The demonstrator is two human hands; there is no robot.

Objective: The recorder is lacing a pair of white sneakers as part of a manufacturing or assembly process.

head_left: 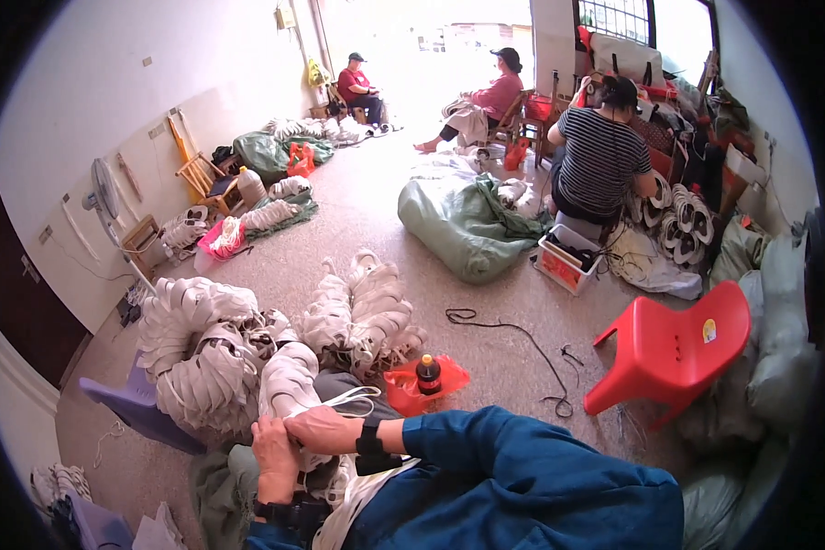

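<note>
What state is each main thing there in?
White bundle, pieces overlapped in a row
Left grip, curled at its near end
Right grip, curled beside left grip
Dark bottle, upright, capped
Red bag, crumpled around bottle
Purple chair, partly hidden by white heap
Red chair, unoccupied
Black cord, loose on floor
Dark door, looks shut

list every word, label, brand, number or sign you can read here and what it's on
Nothing here reads clearly.
Dark bottle: reddish label, too small to read.
Red chair: yellow sticker on its back, too small to read.
White pieces by the hands: no lettering that I can make out.
</note>
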